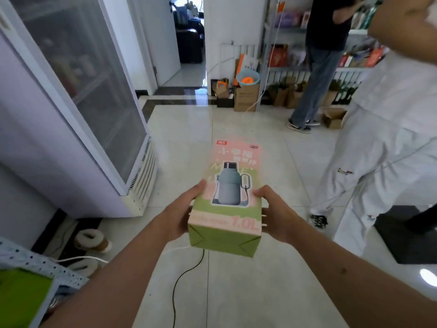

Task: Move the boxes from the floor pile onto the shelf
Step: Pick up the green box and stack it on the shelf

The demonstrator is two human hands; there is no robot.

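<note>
Box (230,197), green-and-pink printed carton picturing a flask, carried lengthwise in mid-air above the tiled floor (272,292), left hand (182,209) and right hand (275,209) clasping its opposite long sides; probably light, stiff-walled, slightly slick, best held near the bottom corners.

Pink-and-green box (228,197) with grey-blue flask print, white floor tiles (184,143), perhaps lilac-tinted fridge (42,147)
</note>
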